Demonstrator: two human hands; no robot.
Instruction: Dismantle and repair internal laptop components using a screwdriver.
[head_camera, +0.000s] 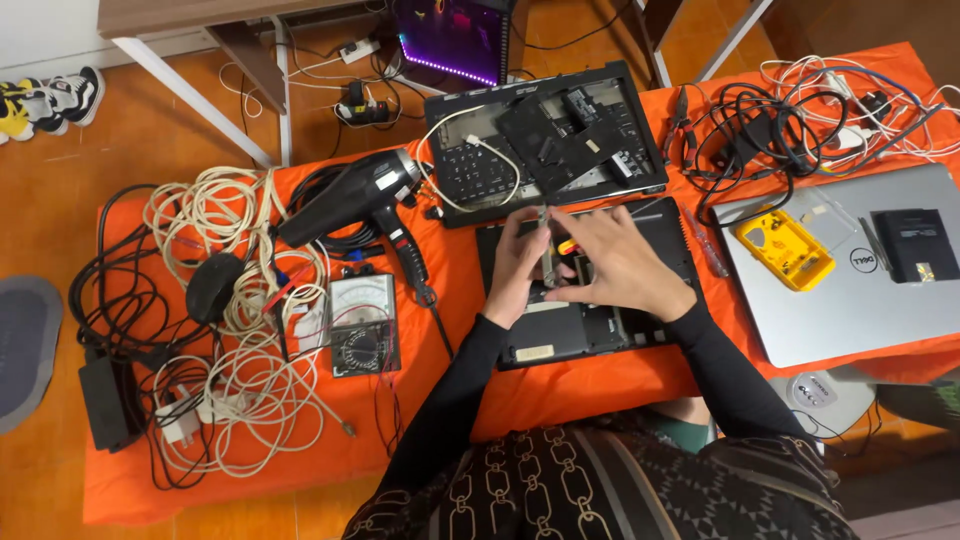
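L hand: my left hand (517, 262) was curled, fingers partly closed round a small upright metal part (548, 262), thumb side up; exact grip hard to tell.
R hand: my right hand (622, 265) lay mostly open, palm down, fingers spread & slightly bent, tips touching the same metal part; a small red-yellow tool handle (566, 246) showed just between both hands. Couldn't tell if the R hand gripped it.
Arm pose: both forearms in black sleeves reached fwd from my lap, converging over the laptop base (590, 325); wrists bent slightly down.
Where the work sat: laptop base was open, black, matte plastic, flat on the orange cloth (560, 395), centre of the view, directly under both hands.
Behind it: a second black laptop shell (545, 140) w/ keyboard and loose black panels, a white cable looped over it.
Left side: black hair dryer (365, 195), glossy; grey analogue multimeter (363, 322), boxy; tangle of cream and black cables (235, 330).
Right side: silver laptop (860, 285), lid shut, smooth metal; yellow plastic case (785, 247) lay on it.
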